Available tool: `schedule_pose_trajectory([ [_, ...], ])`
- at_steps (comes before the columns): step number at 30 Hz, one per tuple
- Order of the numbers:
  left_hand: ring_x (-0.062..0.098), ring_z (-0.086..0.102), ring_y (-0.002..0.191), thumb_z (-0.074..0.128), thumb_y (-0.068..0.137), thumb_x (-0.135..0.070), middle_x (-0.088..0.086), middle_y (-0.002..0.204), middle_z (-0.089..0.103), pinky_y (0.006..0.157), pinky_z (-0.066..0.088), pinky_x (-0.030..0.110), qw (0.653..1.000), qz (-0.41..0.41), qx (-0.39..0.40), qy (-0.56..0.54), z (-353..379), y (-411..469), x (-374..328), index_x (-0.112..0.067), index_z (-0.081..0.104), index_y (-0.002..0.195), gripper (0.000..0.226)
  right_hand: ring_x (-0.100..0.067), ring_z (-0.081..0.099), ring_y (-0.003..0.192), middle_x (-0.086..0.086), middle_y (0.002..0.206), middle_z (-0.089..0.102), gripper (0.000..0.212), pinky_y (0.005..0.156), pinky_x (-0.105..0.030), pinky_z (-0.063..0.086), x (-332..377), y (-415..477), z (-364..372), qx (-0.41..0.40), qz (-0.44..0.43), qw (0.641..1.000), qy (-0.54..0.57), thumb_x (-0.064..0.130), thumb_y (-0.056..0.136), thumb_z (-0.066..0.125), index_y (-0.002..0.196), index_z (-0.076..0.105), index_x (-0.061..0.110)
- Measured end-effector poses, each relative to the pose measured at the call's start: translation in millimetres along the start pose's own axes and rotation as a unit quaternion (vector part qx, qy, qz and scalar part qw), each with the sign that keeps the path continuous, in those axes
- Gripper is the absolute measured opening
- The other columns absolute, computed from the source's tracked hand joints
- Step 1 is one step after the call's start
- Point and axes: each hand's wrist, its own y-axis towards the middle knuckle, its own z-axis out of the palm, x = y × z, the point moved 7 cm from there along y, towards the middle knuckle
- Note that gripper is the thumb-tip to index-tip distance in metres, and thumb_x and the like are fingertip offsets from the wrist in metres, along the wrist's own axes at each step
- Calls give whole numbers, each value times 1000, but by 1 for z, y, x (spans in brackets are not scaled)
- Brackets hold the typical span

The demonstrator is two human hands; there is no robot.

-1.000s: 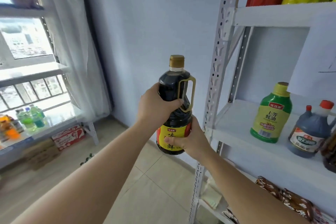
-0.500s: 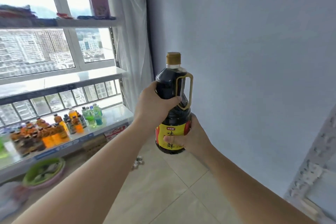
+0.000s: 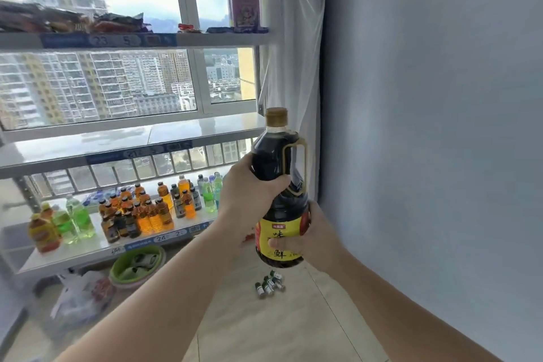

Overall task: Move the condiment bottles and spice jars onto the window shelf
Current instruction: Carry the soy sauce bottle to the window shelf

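I hold a large dark soy sauce bottle (image 3: pixel 276 161) upright in front of me, with a gold cap, a loop handle and a yellow label. My left hand (image 3: pixel 249 194) wraps the bottle's shoulder beside the handle. My right hand (image 3: pixel 314 239) grips the lower body at the label. The window shelf unit stands to the left; its middle shelf (image 3: pixel 188 134) is bare and lies left of the bottle at cap height. The lower shelf (image 3: pixel 88 247) carries several drink bottles (image 3: pixel 147 211).
The top shelf (image 3: pixel 205 37) holds snack packets and a purple box (image 3: pixel 244 0). On the floor lie small green-capped vials (image 3: pixel 269 283), a green basin (image 3: pixel 138 266) and a plastic bag (image 3: pixel 85 300). A white curtain (image 3: pixel 291 53) hangs beside the blue wall (image 3: pixel 426 126).
My view has swung left from the white rack to the window shelves, which now fill the left side. Both hands keep the same hold on the bottle.
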Motion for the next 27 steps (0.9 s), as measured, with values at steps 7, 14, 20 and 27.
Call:
schedule_pose_trajectory([
  [7,12,63,99,81,78,-44,-16,107,69,76,52,26,995,-34,-82,44,-19,102,48,-32,66,124,49,-11,66,111,14,120,68,103,90,-34,60,9,132,45,76,-18,997,-9,38,47,102,133,44,34],
  [14,12,64,95,83,76,-45,-21,96,64,67,45,19,986,-64,-132,77,-57,185,120,-35,66,118,46,-10,63,112,17,121,64,102,84,-25,57,15,238,126,145,-36,989,-23,35,52,101,135,41,33],
  [20,12,64,95,83,75,-47,-16,102,66,76,52,27,981,-61,-151,109,-99,278,187,-31,66,124,54,-14,64,114,16,122,65,99,95,-38,59,29,337,203,155,-45,986,-27,34,55,100,136,42,33],
  [27,11,61,95,82,74,-50,-15,110,69,80,52,28,977,-63,-156,132,-139,391,246,-32,65,125,57,-15,63,115,16,121,65,97,95,-38,58,49,449,273,160,-45,986,-18,26,56,100,133,41,35],
])
